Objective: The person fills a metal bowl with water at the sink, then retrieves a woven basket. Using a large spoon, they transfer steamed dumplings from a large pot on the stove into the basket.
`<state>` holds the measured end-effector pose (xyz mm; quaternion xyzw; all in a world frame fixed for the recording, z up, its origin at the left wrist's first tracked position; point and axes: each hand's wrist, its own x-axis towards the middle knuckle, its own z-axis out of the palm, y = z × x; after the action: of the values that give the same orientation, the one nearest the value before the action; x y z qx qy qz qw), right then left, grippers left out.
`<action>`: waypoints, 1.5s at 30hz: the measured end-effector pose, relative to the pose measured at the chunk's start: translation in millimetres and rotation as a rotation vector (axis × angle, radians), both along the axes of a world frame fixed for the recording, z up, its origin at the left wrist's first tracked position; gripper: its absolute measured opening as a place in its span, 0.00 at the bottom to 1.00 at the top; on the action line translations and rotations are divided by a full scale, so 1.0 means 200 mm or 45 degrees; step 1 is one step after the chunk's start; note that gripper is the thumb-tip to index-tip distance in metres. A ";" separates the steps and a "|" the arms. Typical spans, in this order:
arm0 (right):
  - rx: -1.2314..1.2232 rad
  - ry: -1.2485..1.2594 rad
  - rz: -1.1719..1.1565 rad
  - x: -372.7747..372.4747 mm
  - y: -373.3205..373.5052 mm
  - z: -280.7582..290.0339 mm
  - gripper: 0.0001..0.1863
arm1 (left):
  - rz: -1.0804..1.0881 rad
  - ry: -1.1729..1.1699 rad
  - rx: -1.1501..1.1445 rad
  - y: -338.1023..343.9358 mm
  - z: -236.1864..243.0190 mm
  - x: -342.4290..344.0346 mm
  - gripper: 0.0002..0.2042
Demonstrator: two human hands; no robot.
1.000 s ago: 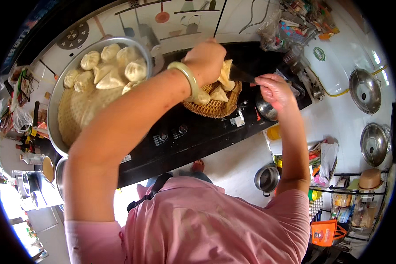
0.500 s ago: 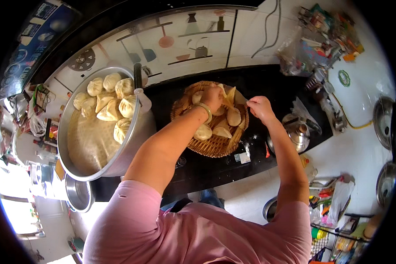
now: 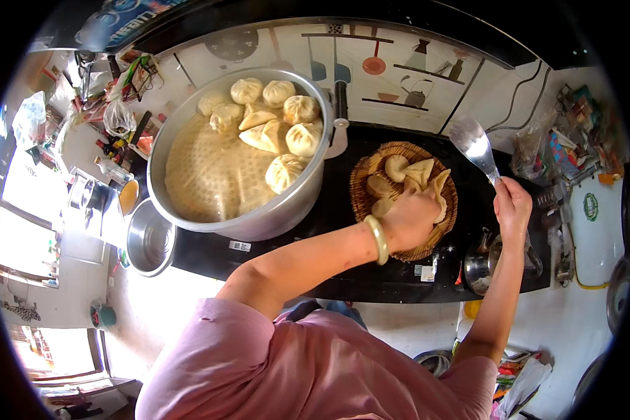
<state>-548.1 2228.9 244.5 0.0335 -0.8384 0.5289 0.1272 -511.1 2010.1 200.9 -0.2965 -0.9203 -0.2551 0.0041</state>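
Note:
My left hand (image 3: 413, 218), with a pale bangle on its wrist, is down in a round wicker basket (image 3: 363, 183), its fingers curled on a folded dumpling (image 3: 438, 192). Other dumplings and rounded buns (image 3: 397, 166) lie around it. My right hand (image 3: 511, 204) grips the handle of a metal spatula (image 3: 477, 145), whose blade is raised at the basket's right. To the left, a large aluminium steamer pot (image 3: 173, 206) holds pleated buns (image 3: 284, 173) and triangular dumplings (image 3: 266, 136) on a perforated layer, with bare space at its near left.
The basket and pot stand on a black counter (image 3: 336, 269). A steel bowl (image 3: 149, 236) is at left, a steel kettle (image 3: 477, 269) behind my right forearm. Cluttered bags (image 3: 561, 136) sit at back right; a shelf rack (image 3: 133, 87) at back left.
My right hand has moved right, lifting the spatula upright out from beside the dumplings. My left hand stays in the basket on a dumpling. The view has shifted, showing the pot further right.

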 end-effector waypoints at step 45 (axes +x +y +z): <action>0.966 0.380 0.656 0.07 -1.27 0.54 0.11 | -0.136 0.148 -0.169 -1.27 0.30 0.08 0.15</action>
<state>-533.6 1974.3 353.3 0.3597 -0.9092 0.1894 0.0897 -495.9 1756.1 260.3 -0.3590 -0.9163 -0.1758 0.0243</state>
